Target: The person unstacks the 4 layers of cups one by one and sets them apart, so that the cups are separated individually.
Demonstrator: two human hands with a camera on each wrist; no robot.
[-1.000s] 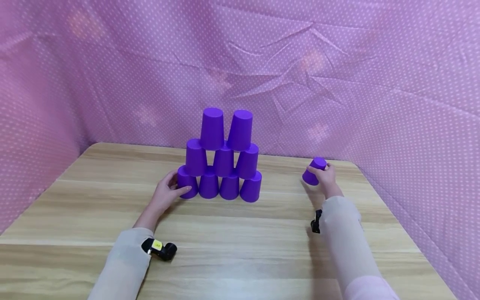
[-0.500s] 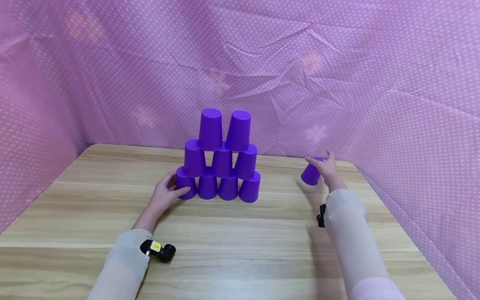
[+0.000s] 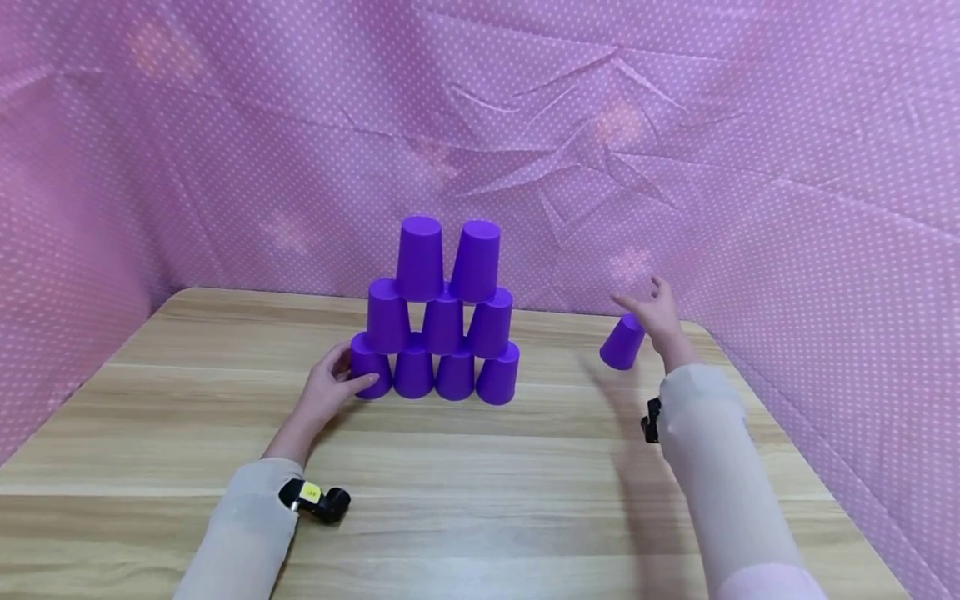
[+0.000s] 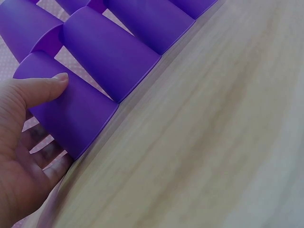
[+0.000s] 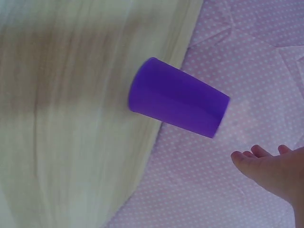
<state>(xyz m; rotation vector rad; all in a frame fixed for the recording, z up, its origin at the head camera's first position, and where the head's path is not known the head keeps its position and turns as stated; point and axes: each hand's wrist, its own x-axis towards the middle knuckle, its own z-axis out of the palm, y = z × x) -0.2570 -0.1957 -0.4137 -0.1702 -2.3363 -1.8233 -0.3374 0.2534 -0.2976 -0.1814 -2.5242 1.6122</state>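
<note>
Head view showed the left hand (image 3: 324, 392) holding the lower-left cup (image 3: 367, 363) of a purple pyramid (image 3: 443, 325), thumb in front, fingers behind. Its rows counted four, three and two upside-down cups. The right hand (image 3: 656, 318), fingers spread and holding nothing, hung just beside a lone purple cup (image 3: 622, 346), inverted on the surface (image 3: 450, 492), well right of the pyramid.
</note>
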